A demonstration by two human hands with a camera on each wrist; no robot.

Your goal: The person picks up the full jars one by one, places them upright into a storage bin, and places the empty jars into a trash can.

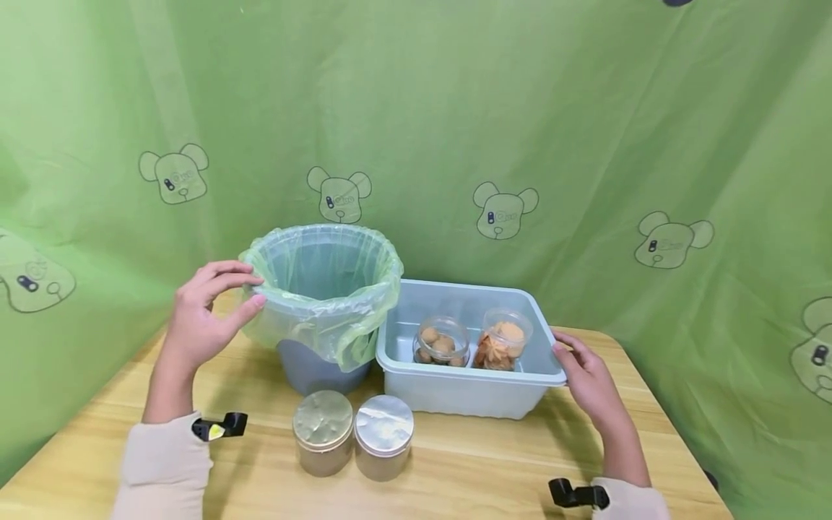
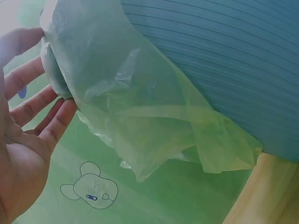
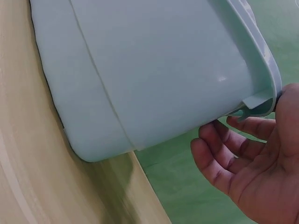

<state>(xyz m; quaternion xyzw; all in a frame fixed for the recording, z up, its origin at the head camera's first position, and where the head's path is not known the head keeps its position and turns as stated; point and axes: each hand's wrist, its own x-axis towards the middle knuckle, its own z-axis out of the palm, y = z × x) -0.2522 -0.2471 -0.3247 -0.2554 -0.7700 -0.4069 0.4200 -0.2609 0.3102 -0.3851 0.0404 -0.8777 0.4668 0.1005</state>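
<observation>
My left hand is at the left rim of a blue-grey bin, its fairly straight fingers and thumb touching the edge. A thin green plastic bag lines the bin and folds over its rim; in the left wrist view the bag hangs outside. My right hand grips the right end rim of a light-blue plastic basin, thumb at the rim and fingers curled beneath. Inside the basin stand a clear jar of round brown balls and a clear jar of orange-brown pieces.
Two canisters stand side by side before the bin, one with a dull gold lid and one with a silver foil lid. All stand on a wooden table. A green curtain with bear-head prints hangs behind and beside it.
</observation>
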